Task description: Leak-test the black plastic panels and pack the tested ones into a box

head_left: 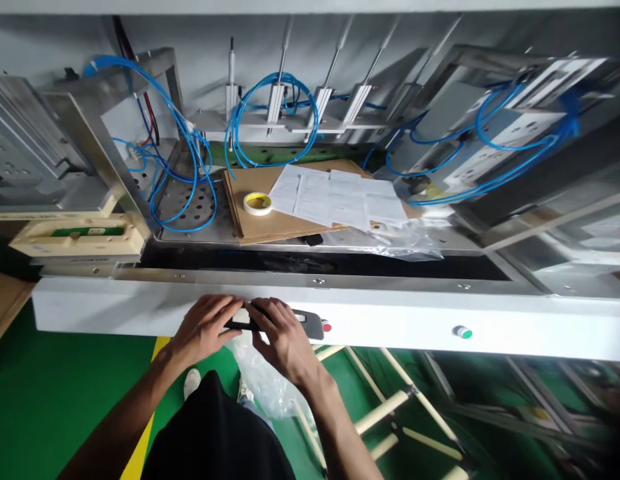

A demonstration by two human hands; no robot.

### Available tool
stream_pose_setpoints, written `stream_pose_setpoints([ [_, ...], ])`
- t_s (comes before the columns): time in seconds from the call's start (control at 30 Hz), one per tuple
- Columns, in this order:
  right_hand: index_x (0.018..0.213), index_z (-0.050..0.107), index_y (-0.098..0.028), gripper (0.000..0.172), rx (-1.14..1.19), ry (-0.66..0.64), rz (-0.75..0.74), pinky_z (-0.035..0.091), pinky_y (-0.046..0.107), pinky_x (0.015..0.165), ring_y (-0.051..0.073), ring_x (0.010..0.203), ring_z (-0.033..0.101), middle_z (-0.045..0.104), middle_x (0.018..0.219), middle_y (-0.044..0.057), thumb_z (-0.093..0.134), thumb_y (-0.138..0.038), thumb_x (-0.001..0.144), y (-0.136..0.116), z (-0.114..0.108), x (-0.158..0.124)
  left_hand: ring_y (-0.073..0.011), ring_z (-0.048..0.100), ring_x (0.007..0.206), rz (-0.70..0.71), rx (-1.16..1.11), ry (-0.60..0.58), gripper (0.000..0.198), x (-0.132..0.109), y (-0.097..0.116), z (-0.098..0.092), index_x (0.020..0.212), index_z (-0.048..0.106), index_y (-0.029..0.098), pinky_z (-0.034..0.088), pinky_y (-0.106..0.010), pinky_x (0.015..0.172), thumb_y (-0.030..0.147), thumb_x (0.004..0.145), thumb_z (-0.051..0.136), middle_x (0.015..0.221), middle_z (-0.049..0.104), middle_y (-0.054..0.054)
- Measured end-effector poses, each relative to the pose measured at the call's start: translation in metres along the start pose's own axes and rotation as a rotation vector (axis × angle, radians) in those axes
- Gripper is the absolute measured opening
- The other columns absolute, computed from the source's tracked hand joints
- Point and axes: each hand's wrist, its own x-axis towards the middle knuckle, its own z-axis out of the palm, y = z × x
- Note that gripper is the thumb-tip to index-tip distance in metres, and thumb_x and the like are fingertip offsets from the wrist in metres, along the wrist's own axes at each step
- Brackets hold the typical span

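Note:
Both my hands hold a long dark grey panel with rectangular cut-outs [313,325] in front of the white front edge of the machine. My left hand [206,325] pinches its left end, thumb below and fingers above. Further along, my right hand [284,337] wraps over its middle, and the rounded right end sticks out past the fingers. Much of the panel is covered by my fingers. A red button [327,326] shows right beside its tip. Below my hands hangs a clear plastic bag [270,373].
A dark conveyor strip [370,265] runs behind the white edge [390,317]. Beyond it lie cardboard [250,223], a tape roll [257,204], papers [340,197] and plastic film [410,243]. Blue air hoses [190,153] loop around metal frames. A green button [464,332] protrudes at right.

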Motion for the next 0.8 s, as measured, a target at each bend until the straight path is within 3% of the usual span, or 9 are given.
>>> stream_pose_setpoints([
  [0.1,0.152,0.062,-0.026,0.051,-0.087,0.127,0.066,0.051,0.056,0.118,0.031,0.135,0.064,0.073,0.139,0.014,0.064,-0.016,0.102,0.006,0.014,-0.004,-0.0317,0.071,0.125,-0.052,0.03,-0.005,0.057,0.014,-0.021,0.007,0.156,0.056,0.028,0.058,-0.047,0.107,0.037,0.101,0.069,0.139,0.074,-0.013],
  [0.2,0.136,0.071,-0.025,0.032,-0.117,0.251,0.149,0.056,0.048,0.109,0.027,0.124,0.07,0.078,0.124,0.011,0.065,-0.019,0.105,0.008,0.038,-0.027,-0.0327,0.071,0.126,-0.081,0.042,0.001,0.057,0.021,-0.047,0.007,0.158,0.054,0.026,0.058,-0.049,0.106,0.038,0.104,0.065,0.141,0.073,-0.014],
  [0.27,0.13,0.074,-0.023,0.026,-0.127,0.253,0.173,0.058,0.046,0.104,0.027,0.119,0.071,0.08,0.119,0.011,0.064,-0.02,0.106,0.011,0.056,-0.045,-0.0323,0.07,0.126,-0.073,0.036,-0.004,0.055,0.026,-0.058,0.007,0.156,0.056,0.026,0.058,-0.049,0.107,0.039,0.104,0.064,0.142,0.073,-0.014],
  [0.43,0.127,0.076,-0.024,0.025,-0.138,0.246,0.205,0.056,0.048,0.106,0.027,0.127,0.069,0.079,0.127,0.012,0.062,-0.021,0.107,0.027,0.085,-0.068,-0.0311,0.071,0.125,-0.015,0.004,-0.042,0.052,0.035,-0.068,0.013,0.151,0.06,0.026,0.058,-0.05,0.109,0.041,0.102,0.067,0.14,0.074,-0.012],
  [0.8,0.127,0.076,-0.025,0.026,-0.169,0.287,0.221,0.051,0.044,0.106,0.025,0.125,0.068,0.08,0.124,0.009,0.062,-0.017,0.106,0.032,0.097,-0.07,-0.0307,0.072,0.121,0.029,-0.049,-0.021,0.052,0.045,-0.073,0.026,0.151,0.061,0.025,0.06,-0.05,0.107,0.041,0.102,0.066,0.134,0.075,-0.013],
])
